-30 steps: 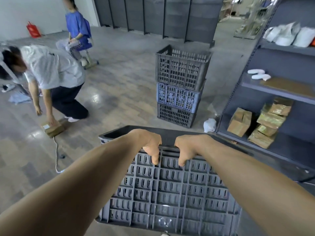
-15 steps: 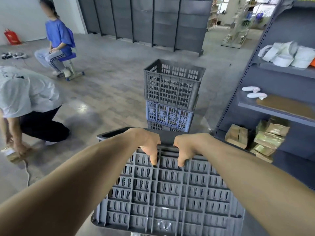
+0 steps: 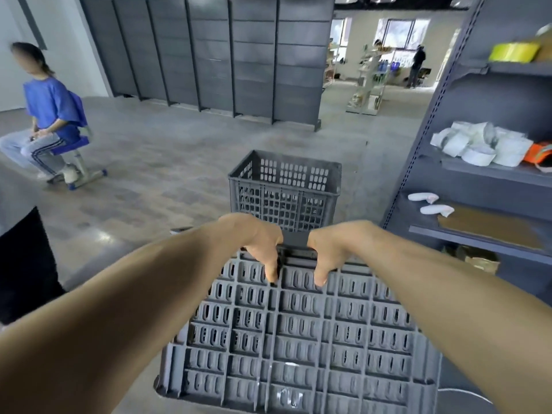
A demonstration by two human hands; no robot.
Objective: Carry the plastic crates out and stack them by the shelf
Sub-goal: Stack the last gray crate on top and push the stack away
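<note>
I carry a grey slotted plastic crate (image 3: 298, 339) in front of me, its near wall facing the camera. My left hand (image 3: 260, 243) and my right hand (image 3: 331, 249) both grip its top rim side by side, fingers curled over the edge and thumbs pointing down the wall. Straight ahead stands the stack, of which only the dark grey top crate (image 3: 283, 192) shows; the crates under it are hidden behind my hands. The grey metal shelf (image 3: 478, 174) rises just right of the stack.
A person in a blue shirt (image 3: 50, 115) sits on a stool at the left. A dark shape (image 3: 27, 264) fills the left edge. Grey cabinets (image 3: 209, 55) line the back wall. The shelf holds white bundles (image 3: 478, 144) and brown packets (image 3: 481, 261).
I have walked closer to the stack; it looms larger and its lower crates have dropped behind my hands. The crouching person has slid out of view at the left. Both hands keep their grip.
</note>
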